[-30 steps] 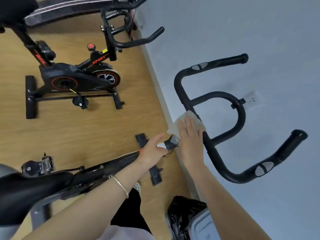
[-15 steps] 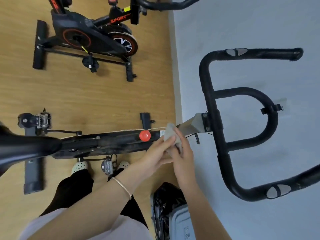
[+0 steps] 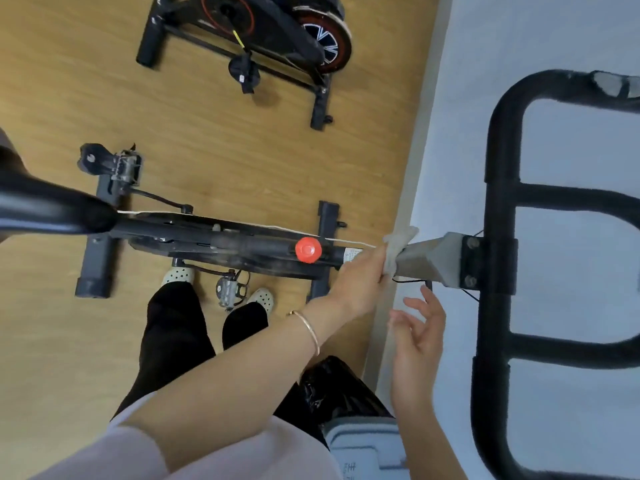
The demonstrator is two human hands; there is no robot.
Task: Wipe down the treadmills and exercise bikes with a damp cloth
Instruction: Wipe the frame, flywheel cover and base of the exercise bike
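Our left hand point(image 3: 363, 278) pinches the cloth point(image 3: 398, 244) and holds it against the left end of the grey stem point(image 3: 433, 261) of the bike point(image 3: 207, 237). The fingers curl round the cloth, which is bunched there and stands up a little above the stem. Our right hand point(image 3: 419, 334) holds nothing. Its fingers are spread and relaxed, and it hangs on the near side of the stem, close under it but not touching.

The stem's long axis runs left to right. Its left end meets the frame just right of the red knob point(image 3: 308, 249), and its right end is bolted to the black handlebar point(image 3: 500, 216). So the unwiped length lies to the right of the cloth, and the stroke we judge to be next is a slide along that axis toward the handlebar. The left hand is already on the stem and is the one placed to make it. The right hand is the nearer one to the handlebar's near loop and could steady it.

A second bike point(image 3: 277, 36) stands far off on the wooden floor point(image 3: 207, 150), well apart from both hands.
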